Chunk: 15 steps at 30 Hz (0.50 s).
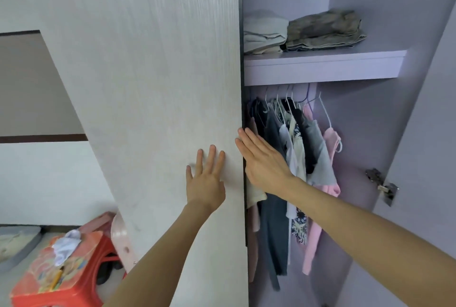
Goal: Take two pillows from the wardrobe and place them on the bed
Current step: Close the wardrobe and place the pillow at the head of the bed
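Your left hand [206,181] lay flat on the closed wardrobe door [148,84], fingers straight and spread, gripping nothing; this placement probably steadied or pressed the panel. Your right hand [261,161] was also open, its straight fingertips at the door's inner edge in front of the hanging clothes [293,158], likely ready to pull that edge outward. The right-hand door stood swung wide on its hinge [382,185], leaving free room on that side. The shelf [323,66] carried only folded clothes [303,31]. No pillows showed in the open section; they may have sat behind the closed door. Beside that door, low on the left, a red stool [59,272] narrowed its swing room.
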{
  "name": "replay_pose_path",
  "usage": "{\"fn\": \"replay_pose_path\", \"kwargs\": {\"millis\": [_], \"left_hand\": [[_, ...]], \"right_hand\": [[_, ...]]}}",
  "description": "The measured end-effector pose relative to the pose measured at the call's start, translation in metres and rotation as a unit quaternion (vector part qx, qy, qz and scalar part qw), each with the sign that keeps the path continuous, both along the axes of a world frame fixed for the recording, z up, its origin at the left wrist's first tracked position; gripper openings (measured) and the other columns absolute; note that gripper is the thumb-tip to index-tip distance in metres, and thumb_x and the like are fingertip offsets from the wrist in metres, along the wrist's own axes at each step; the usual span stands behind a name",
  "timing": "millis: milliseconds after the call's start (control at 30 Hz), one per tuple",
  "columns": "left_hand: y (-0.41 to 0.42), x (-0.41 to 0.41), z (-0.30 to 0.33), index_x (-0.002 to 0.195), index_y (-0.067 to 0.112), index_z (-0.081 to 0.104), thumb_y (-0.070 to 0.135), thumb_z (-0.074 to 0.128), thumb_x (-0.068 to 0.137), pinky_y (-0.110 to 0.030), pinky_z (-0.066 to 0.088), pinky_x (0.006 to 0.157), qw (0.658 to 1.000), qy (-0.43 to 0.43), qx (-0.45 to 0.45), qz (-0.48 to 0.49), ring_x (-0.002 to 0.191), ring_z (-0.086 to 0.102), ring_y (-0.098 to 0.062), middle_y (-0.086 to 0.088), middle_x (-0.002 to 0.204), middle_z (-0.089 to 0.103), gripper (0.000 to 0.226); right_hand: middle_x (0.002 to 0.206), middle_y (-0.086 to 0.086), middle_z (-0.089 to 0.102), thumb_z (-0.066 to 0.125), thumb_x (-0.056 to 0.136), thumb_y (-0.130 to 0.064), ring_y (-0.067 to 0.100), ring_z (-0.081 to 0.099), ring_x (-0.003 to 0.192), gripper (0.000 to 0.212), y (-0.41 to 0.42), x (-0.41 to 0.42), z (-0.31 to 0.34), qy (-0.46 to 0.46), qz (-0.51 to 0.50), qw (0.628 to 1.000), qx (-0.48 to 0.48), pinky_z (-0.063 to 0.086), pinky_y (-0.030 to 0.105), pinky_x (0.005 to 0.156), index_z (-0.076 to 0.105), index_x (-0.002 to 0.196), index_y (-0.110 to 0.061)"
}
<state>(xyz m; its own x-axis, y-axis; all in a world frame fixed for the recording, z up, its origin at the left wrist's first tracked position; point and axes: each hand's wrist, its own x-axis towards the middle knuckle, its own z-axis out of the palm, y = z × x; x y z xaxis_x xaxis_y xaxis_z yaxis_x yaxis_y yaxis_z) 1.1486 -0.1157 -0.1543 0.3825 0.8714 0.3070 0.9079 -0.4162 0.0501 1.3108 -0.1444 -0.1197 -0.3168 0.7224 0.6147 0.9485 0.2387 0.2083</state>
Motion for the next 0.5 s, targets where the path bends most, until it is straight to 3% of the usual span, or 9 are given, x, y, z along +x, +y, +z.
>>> {"fn": "replay_pose_path", "kwargs": {"millis": [67,100,167,233,367,500], "left_hand": [[0.003,-0.001,-0.005,0.144,0.026,-0.013,0.024,0.04,0.093,-0.05,0.008,0.115,1.0,-0.003,0.011,-0.012,0.141,-0.02,-0.03,-0.001,0.154,-0.023,0.074],[0.004,-0.001,-0.006,0.145,0.026,-0.01,0.023,0.041,0.093,-0.05,0.009,0.115,0.999,-0.02,0.02,-0.025,0.141,-0.018,-0.031,-0.001,0.154,-0.021,0.073],[0.004,0.0,-0.008,0.146,0.023,0.004,0.019,0.044,0.091,-0.052,0.012,0.114,0.995,-0.08,0.033,-0.048,0.142,-0.012,-0.033,-0.003,0.156,-0.01,0.069],[0.0,0.006,-0.013,0.143,0.018,0.022,0.013,0.049,0.088,-0.053,0.018,0.111,0.986,-0.141,0.04,-0.075,0.143,0.0,-0.035,-0.007,0.157,0.007,0.062],[-0.028,0.04,-0.028,0.13,0.009,0.043,0.006,0.057,0.082,-0.056,0.034,0.103,0.964,-0.182,0.06,-0.184,0.136,0.027,-0.04,-0.018,0.146,0.035,0.051],[-0.07,0.095,-0.038,0.124,0.008,0.049,0.005,0.059,0.077,-0.054,0.041,0.096,0.923,-0.204,0.031,-0.324,0.127,0.042,-0.04,-0.02,0.136,0.048,0.048]], "right_hand": [[0.141,0.021,0.041,0.057,0.073,-0.002,0.035,0.035,0.132,0.057,0.0,-0.001,0.0,0.004,0.005,1.0,-0.01,0.032,0.048,0.105,0.046,0.128,0.003],[0.143,0.02,0.039,0.05,0.076,-0.004,0.035,0.032,0.133,0.054,-0.002,-0.001,0.0,0.005,0.011,1.0,-0.012,0.03,0.049,0.106,0.044,0.13,0.001],[0.145,0.017,0.035,0.031,0.08,-0.011,0.033,0.028,0.136,0.055,-0.009,-0.002,0.002,0.013,0.019,1.0,-0.015,0.025,0.048,0.109,0.041,0.133,-0.004],[0.145,0.014,0.037,0.027,0.082,-0.013,0.03,0.027,0.137,0.053,-0.024,-0.001,-0.003,0.052,0.024,0.998,-0.013,0.021,0.046,0.111,0.042,0.133,-0.007],[0.132,0.013,0.053,0.034,0.084,-0.01,0.024,0.041,0.127,0.044,-0.083,0.017,-0.042,0.208,-0.027,0.978,0.018,0.035,0.046,0.106,0.053,0.123,-0.007],[0.122,0.014,0.058,0.034,0.081,-0.009,0.022,0.048,0.116,0.041,-0.167,0.049,-0.074,0.302,-0.136,0.942,0.054,0.046,0.046,0.094,0.054,0.117,-0.007]]}}
